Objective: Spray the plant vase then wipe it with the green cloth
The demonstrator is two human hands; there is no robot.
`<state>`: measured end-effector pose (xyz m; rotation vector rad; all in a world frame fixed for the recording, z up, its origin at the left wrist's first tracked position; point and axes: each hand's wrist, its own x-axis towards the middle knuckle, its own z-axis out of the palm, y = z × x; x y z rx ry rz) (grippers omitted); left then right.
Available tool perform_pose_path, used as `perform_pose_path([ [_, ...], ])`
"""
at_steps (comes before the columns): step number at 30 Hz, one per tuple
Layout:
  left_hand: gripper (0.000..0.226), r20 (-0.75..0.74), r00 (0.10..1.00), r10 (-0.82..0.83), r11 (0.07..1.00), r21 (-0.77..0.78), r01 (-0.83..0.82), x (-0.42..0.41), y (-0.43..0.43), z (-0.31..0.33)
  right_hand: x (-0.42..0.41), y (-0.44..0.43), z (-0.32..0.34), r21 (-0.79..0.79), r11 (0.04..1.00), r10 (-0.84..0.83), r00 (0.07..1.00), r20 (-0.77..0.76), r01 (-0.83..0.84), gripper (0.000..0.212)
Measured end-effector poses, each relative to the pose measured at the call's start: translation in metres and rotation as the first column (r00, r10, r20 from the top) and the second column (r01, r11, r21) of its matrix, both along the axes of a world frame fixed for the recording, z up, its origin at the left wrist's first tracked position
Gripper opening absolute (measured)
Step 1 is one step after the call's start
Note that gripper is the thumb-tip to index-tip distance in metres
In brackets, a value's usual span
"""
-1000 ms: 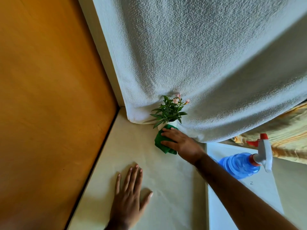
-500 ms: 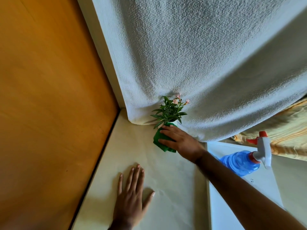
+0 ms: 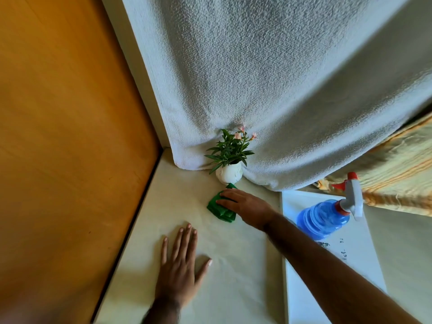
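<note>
A small white plant vase [image 3: 228, 173] with green leaves and pink flowers stands at the back of the cream surface, against a white towel. Just in front of it lies the folded green cloth [image 3: 219, 210], flat on the surface. My right hand [image 3: 246, 205] rests on top of the cloth with fingers laid over it, a little apart from the vase. My left hand [image 3: 181, 265] lies flat on the surface nearer to me, fingers spread, holding nothing. A blue spray bottle [image 3: 323, 217] with a white and red trigger stands to the right.
A textured white towel [image 3: 268, 78] hangs behind the vase. An orange wooden panel [image 3: 65, 136] closes off the left side. A white board [image 3: 311, 288] with some writing lies at the right under the bottle. Yellow striped fabric [image 3: 397, 174] shows at the far right.
My right hand has drawn the green cloth down off the vase onto the surface, so the white vase now shows. My left hand has stayed flat.
</note>
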<state>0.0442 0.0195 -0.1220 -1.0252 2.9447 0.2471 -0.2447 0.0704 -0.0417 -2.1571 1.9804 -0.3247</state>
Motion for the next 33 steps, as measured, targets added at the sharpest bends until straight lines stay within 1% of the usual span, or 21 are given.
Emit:
perform_pose_path([
  [2,0.091,0.008,1.0,-0.005,1.0,0.004,0.005,0.001,0.001,0.004,0.009,0.011,0.017,-0.071,0.997,-0.028,1.0,0.005,0.028,0.056],
  [4,0.09,0.017,1.0,-0.003,1.0,0.016,0.002,0.002,0.001,0.008,0.021,0.031,0.03,-0.13,0.986,-0.098,0.995,0.031,0.101,0.059],
  [9,0.087,0.002,1.0,-0.003,0.999,0.044,0.003,-0.002,0.004,0.018,0.039,0.125,0.056,-0.165,0.954,-0.245,0.968,0.052,0.25,0.049],
  [11,0.085,-0.001,1.0,-0.002,0.998,0.064,0.002,-0.002,0.005,0.021,0.045,0.173,0.053,-0.158,0.922,-0.351,0.936,0.039,0.352,0.042],
  [12,0.085,-0.01,1.0,-0.008,0.998,0.062,0.008,-0.001,0.006,0.021,0.049,0.197,0.051,-0.146,0.901,-0.408,0.912,0.029,0.408,0.041],
  [15,0.086,-0.017,1.0,-0.003,0.998,0.062,0.004,-0.002,0.007,0.023,0.056,0.253,0.036,-0.127,0.828,-0.55,0.835,-0.001,0.546,0.046],
  [17,0.086,-0.027,1.0,-0.003,0.999,0.046,0.005,-0.002,0.007,0.02,0.055,0.271,0.028,-0.107,0.793,-0.604,0.797,-0.018,0.599,0.05],
  [18,0.085,-0.03,1.0,-0.003,0.999,0.043,0.004,-0.002,0.008,0.019,0.053,0.275,0.024,-0.097,0.784,-0.618,0.785,-0.04,0.613,0.048],
  [19,0.085,-0.022,1.0,0.002,0.999,0.052,-0.001,-0.002,0.008,0.019,0.054,0.278,0.019,-0.091,0.775,-0.631,0.772,-0.08,0.625,0.04],
  [20,0.084,-0.026,1.0,-0.002,0.999,0.035,0.003,-0.002,0.009,0.017,0.055,0.283,0.011,-0.06,0.779,-0.626,0.769,-0.125,0.624,0.038],
  [21,0.083,-0.011,1.0,-0.004,0.999,0.036,0.004,-0.003,0.011,0.019,0.056,0.287,0.003,0.013,0.771,-0.629,0.764,-0.141,0.637,0.054],
  [22,0.083,-0.004,1.0,-0.001,0.999,0.033,0.002,-0.004,0.012,0.02,0.059,0.291,-0.004,0.111,0.771,-0.617,0.779,-0.114,0.627,0.071],
  [23,0.083,0.013,1.0,0.005,0.999,0.05,-0.006,-0.005,0.013,0.023,0.061,0.295,-0.008,0.154,0.771,-0.607,0.786,-0.118,0.618,0.078],
  [25,0.083,0.017,1.0,0.009,0.999,0.049,-0.01,-0.006,0.012,0.024,0.066,0.296,-0.014,0.155,0.788,-0.574,0.802,-0.165,0.596,0.075],
  [29,0.089,0.086,0.996,0.006,0.995,0.101,-0.015,-0.009,0.012,0.035,0.076,0.295,-0.016,0.152,0.787,-0.562,0.797,-0.222,0.598,0.091],
  [30,0.093,0.12,0.993,-0.009,0.993,0.115,-0.005,-0.011,0.01,0.039,0.077,0.292,-0.013,0.119,0.799,-0.554,0.799,-0.235,0.589,0.094],
  [31,0.1,0.182,0.983,-0.027,0.986,0.166,-0.004,-0.013,0.007,0.046,0.078,0.286,-0.007,0.084,0.817,-0.544,0.81,-0.22,0.571,0.097],
  [32,0.105,0.195,0.98,-0.048,0.986,0.169,0.014,-0.014,0.0,0.046,0.077,0.276,0.001,0.035,0.845,-0.513,0.827,-0.232,0.534,0.098],
  [33,0.108,0.199,0.978,-0.065,0.98,0.197,0.025,-0.015,-0.003,0.054,0.077,0.259,0.013,-0.016,0.866,-0.492,0.848,-0.198,0.499,0.097],
])
